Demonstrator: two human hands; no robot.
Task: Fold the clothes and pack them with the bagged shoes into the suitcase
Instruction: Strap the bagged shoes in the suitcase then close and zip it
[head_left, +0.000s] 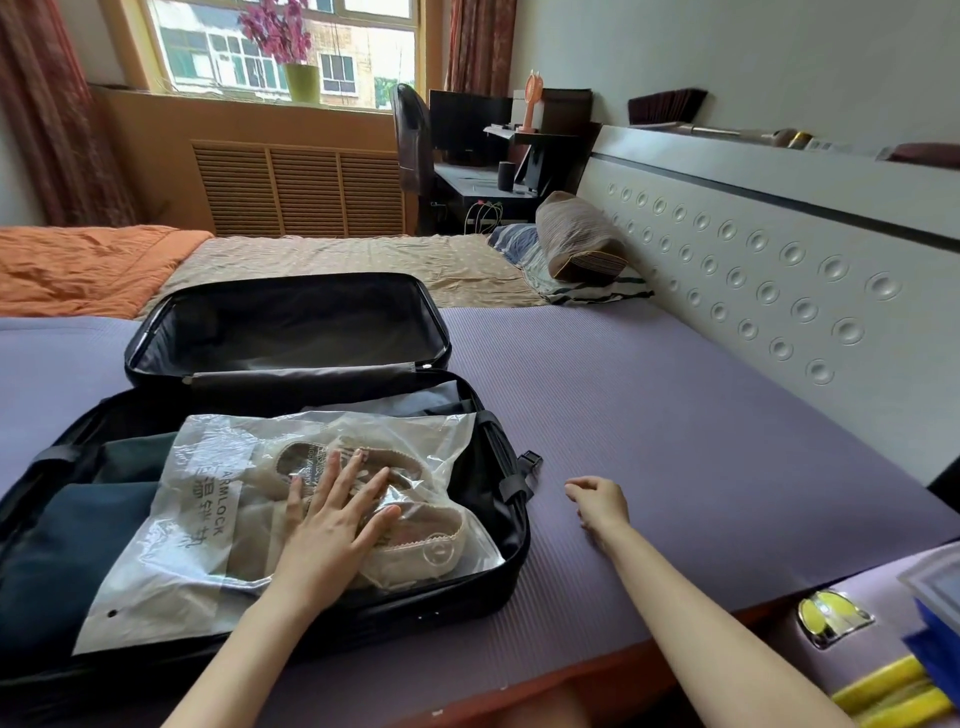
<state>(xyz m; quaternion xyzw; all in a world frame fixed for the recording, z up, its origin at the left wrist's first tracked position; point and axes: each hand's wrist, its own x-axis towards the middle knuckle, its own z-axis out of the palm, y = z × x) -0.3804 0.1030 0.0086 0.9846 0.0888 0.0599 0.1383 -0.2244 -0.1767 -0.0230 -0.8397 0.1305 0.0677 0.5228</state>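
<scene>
Suitcase (514, 545) lies wide open on the purple mat (701, 415) that covers the bed, straight in front of you and a little to your left. Its lid half (291, 332) is laid back flat on the far side, dark lining up.

In the near half, folded dark clothes (62, 545) fill the left side and the bottom. The clear plastic bag (202, 525) rests on top of them, printed side up. The beige shoes (431, 545) are sealed inside it, toward the bag's right end.

Your left grip (332, 525) is released: palm down, fingers straight and spread, pressing flat on the bag right over the shoes. Your right grip (600, 501) is released too. It rests on the mat just beside the suitcase's right wall with the fingers loosely curled, grasping nothing.

A black strap buckle (530, 460) hangs over that right wall, between the case and your right grip.

Farther up the bed a striped pillow (576, 239) leans on the dimpled headboard (779, 270), and an orange blanket (78, 265) lies at the far left.
</scene>
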